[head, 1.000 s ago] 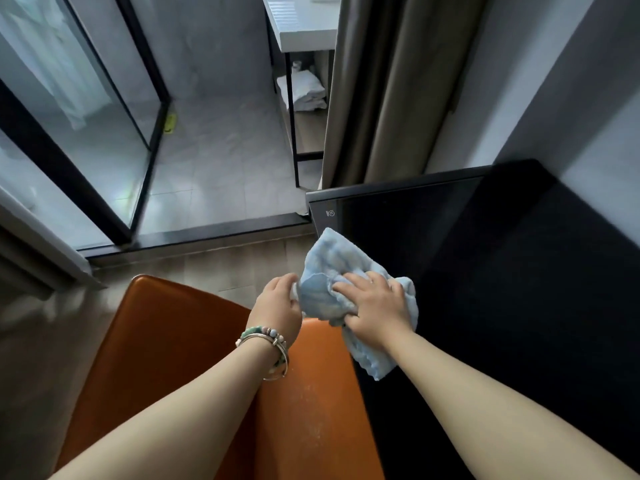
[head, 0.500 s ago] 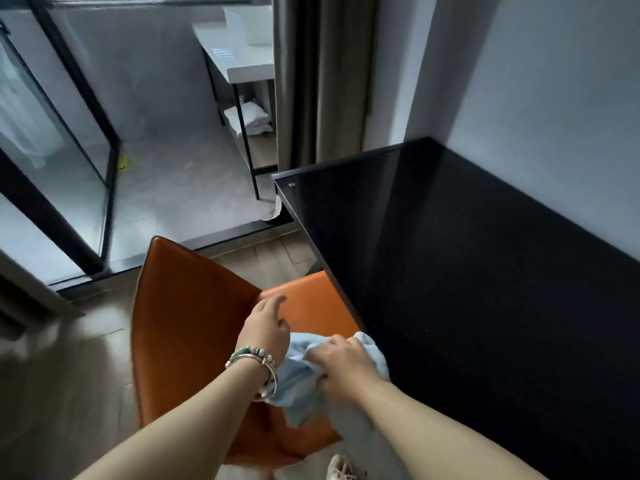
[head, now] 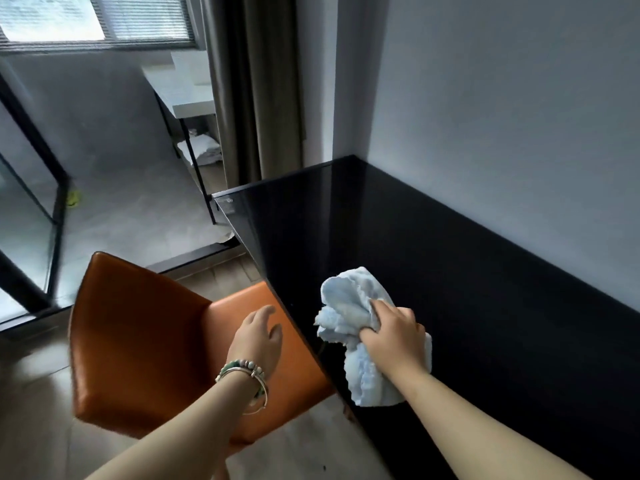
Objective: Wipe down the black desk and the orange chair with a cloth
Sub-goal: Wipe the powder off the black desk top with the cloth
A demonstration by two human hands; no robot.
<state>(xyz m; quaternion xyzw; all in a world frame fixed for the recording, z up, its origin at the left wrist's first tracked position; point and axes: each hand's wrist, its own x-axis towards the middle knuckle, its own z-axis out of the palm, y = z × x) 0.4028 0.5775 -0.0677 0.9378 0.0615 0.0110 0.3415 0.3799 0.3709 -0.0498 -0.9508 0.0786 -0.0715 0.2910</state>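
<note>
- The orange chair [head: 138, 341] stood just to the left of the black desk [head: 450, 289], its seat tucked partly under the desk's near-left edge, its back turned away from the desk.
- The left hand [head: 258, 341] hung over the chair seat, close beside the desk edge, fingers loosely spread and holding nothing; whether it touched the seat could not be told from this view.
- The right hand [head: 394, 336] was closed on a bunched light-blue cloth [head: 349, 317], which lay on the desk top just inside that same edge.
- The desk's long axis ran from the near edge away and leftward along the wall; most of its bare surface lay ahead and to the right of the cloth.
- Judgement: the right hand was the nearer and working hand; strokes should run along the desk's length. The chair appeared not yet wiped.
</note>
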